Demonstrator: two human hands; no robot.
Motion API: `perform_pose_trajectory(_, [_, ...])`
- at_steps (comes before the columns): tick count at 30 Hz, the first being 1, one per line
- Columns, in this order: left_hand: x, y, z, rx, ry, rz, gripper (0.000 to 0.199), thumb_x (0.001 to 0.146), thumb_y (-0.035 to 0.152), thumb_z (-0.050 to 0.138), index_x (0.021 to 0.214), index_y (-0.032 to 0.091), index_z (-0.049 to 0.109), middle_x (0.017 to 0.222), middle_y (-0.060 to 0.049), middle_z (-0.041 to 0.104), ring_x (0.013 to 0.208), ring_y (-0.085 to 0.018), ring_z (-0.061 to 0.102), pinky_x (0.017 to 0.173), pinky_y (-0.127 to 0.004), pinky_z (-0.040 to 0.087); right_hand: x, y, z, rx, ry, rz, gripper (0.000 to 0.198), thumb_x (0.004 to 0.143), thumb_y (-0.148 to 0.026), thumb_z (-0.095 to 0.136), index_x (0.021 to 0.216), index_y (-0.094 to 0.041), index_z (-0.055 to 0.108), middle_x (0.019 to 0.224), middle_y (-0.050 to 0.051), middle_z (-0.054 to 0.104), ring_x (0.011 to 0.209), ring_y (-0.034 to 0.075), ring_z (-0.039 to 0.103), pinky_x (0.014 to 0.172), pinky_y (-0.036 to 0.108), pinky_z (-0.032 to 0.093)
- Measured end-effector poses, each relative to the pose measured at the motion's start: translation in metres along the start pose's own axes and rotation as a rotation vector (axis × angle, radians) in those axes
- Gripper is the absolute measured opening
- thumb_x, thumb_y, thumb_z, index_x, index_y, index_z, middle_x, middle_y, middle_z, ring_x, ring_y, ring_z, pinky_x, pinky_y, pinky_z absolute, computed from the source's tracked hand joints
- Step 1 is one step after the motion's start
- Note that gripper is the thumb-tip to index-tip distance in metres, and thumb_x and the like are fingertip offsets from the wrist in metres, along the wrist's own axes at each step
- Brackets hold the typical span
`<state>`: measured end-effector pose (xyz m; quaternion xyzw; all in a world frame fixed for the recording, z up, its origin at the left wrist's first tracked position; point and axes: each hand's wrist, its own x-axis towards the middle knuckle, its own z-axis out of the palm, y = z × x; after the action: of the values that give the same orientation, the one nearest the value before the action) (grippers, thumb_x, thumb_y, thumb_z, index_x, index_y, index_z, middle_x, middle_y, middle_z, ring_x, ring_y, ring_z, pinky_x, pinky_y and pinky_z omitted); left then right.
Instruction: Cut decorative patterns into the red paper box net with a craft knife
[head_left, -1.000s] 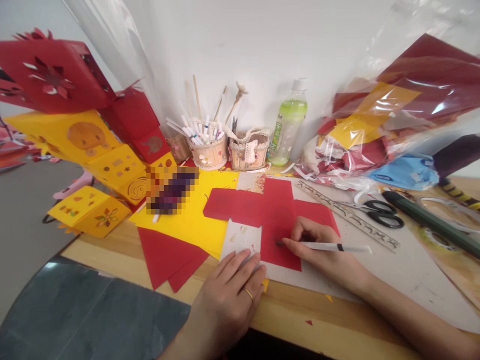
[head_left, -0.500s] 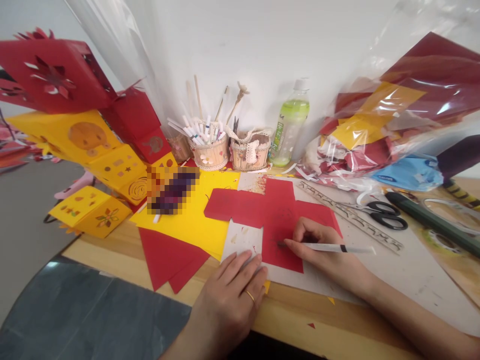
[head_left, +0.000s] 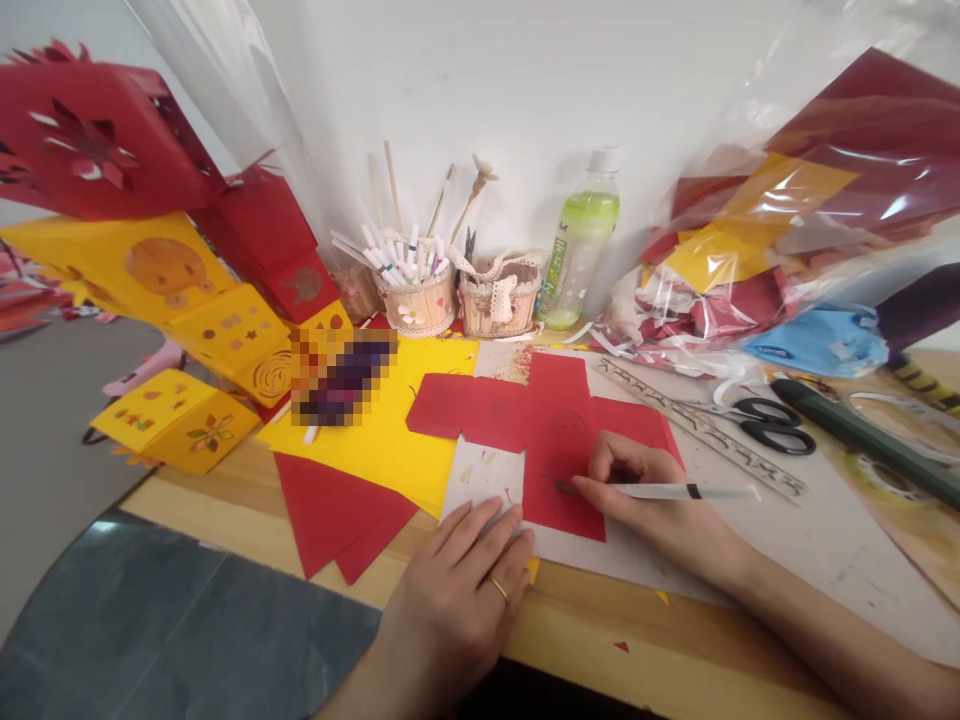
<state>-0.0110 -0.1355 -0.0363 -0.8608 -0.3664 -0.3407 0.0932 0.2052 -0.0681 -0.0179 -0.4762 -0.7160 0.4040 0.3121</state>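
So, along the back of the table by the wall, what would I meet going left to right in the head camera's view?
Red paper box → pen basket → lace basket → green bottle → bag of paper.

Pen (head_left: 660, 491) tip carried slightly along the red cross-shaped paper (head_left: 551, 440) by the right hand (head_left: 645, 490); view tilted fractionally downward, so the scene is shifted upward.
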Motion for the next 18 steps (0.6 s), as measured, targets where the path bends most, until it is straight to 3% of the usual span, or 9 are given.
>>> perform_pose_trajectory(18, [-0.0003, 0.0002, 0.0007, 0.004, 0.009, 0.002, 0.022, 0.090, 0.014, 0.047, 0.103, 0.008, 0.064, 0.106, -0.010, 0.067, 0.102, -0.025, 0.062, 0.084, -0.040, 0.056, 0.0004, -0.0037, -0.0013, -0.018, 0.020, -0.005, 0.027, 0.080, -0.027, 0.058, 0.060, -0.022, 0.040, 0.057, -0.004, 0.045, 0.054, 0.011, 0.040, 0.048, 0.025, 0.032])
